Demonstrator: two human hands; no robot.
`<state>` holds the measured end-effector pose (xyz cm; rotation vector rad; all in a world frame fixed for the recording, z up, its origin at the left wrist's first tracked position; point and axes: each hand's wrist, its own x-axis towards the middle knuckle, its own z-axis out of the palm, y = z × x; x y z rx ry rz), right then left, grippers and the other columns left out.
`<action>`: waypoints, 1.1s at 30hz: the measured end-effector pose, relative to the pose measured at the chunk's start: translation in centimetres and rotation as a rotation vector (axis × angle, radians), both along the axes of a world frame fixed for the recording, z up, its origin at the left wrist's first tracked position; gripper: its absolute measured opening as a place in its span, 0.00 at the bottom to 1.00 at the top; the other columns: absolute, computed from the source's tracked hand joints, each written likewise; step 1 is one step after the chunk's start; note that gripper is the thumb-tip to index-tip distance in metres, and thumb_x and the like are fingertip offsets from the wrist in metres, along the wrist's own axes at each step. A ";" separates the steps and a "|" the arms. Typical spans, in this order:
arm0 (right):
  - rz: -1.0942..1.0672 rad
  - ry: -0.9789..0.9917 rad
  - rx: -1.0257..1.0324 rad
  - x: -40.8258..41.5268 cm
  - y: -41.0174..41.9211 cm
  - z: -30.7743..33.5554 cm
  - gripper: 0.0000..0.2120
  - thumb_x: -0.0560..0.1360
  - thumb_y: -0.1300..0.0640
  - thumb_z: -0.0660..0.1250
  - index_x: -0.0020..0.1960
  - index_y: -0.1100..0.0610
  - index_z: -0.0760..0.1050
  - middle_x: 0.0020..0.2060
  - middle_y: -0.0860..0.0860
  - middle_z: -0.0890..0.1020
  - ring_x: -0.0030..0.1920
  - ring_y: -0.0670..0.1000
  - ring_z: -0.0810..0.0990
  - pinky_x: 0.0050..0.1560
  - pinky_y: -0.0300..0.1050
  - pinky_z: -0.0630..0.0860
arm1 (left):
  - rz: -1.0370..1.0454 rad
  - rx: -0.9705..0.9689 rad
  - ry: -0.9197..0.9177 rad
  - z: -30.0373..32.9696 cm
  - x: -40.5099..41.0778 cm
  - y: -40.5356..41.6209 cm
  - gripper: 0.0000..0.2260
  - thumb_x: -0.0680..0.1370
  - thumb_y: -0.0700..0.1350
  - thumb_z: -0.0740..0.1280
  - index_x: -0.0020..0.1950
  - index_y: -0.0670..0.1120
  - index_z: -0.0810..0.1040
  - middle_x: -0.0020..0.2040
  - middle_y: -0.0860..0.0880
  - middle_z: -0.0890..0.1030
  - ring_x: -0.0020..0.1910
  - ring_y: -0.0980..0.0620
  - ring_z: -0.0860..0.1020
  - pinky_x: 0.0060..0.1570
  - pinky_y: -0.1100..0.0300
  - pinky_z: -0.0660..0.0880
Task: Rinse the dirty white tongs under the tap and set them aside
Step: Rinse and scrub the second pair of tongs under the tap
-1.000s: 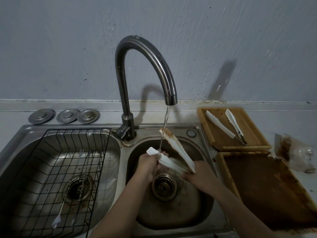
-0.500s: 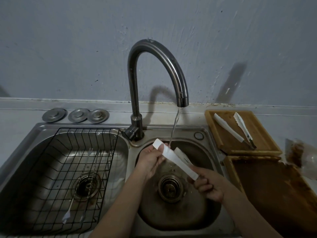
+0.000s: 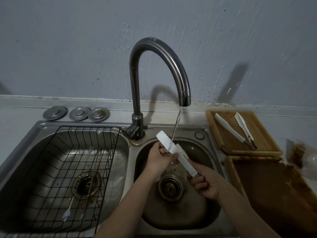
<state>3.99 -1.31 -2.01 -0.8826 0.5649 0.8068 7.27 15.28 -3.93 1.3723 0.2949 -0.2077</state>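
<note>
The white tongs (image 3: 179, 154) slant across the right sink basin (image 3: 208, 212), tip up-left and hinge end down-right. Water falls from the curved tap (image 3: 173, 66) onto the upper arm near its tip. My right hand (image 3: 205, 183) grips the hinge end. My left hand (image 3: 158, 160) pinches the tongs from below, near the middle. The second arm shows just behind the first; the side facing me looks white.
A second pair of white tongs (image 3: 240, 130) lies on a wooden board (image 3: 262, 133) right of the sink. A stained wooden tray (image 3: 274, 191) and a crumpled plastic bag (image 3: 303, 157) lie nearer. The left basin holds a black wire rack (image 3: 56, 169) with forks. Three metal lids (image 3: 76, 113) sit behind.
The tongs were turned over: a brown-stained arm stood up under the stream a second ago, and now a clean white face is under the water. My view shifted left and down slightly.
</note>
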 end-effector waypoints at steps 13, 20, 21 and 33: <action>0.092 -0.482 -0.675 2.4 4.8 -0.1 0.14 0.80 0.51 0.55 0.42 0.57 0.73 0.21 0.49 0.70 0.21 0.47 0.67 0.21 0.38 0.62 | 0.080 -0.360 -0.266 3.5 -0.5 3.6 0.12 0.77 0.29 0.60 0.56 0.42 0.72 0.35 0.53 0.83 0.38 0.55 0.82 0.42 0.57 0.82; 0.132 -0.579 -0.724 2.6 5.3 -0.4 0.12 0.79 0.51 0.57 0.43 0.57 0.74 0.29 0.54 0.74 0.23 0.48 0.71 0.24 0.40 0.67 | 0.026 -0.339 -0.318 4.0 -1.2 3.9 0.14 0.75 0.27 0.60 0.55 0.43 0.73 0.38 0.50 0.85 0.39 0.51 0.83 0.42 0.58 0.80; 0.153 -0.588 -0.732 2.5 5.1 -0.4 0.12 0.79 0.51 0.57 0.45 0.57 0.74 0.31 0.55 0.76 0.25 0.49 0.72 0.25 0.40 0.68 | 0.007 -0.328 -0.312 3.9 -1.3 3.8 0.14 0.75 0.27 0.60 0.55 0.42 0.74 0.38 0.50 0.85 0.39 0.51 0.83 0.42 0.58 0.80; 0.218 -0.167 -0.214 -0.6 1.2 -2.0 0.14 0.79 0.60 0.50 0.44 0.62 0.73 0.22 0.53 0.72 0.17 0.44 0.63 0.16 0.33 0.56 | 0.229 -0.007 0.029 0.5 -1.8 4.0 0.10 0.73 0.30 0.66 0.43 0.44 0.75 0.35 0.47 0.77 0.35 0.50 0.78 0.41 0.61 0.76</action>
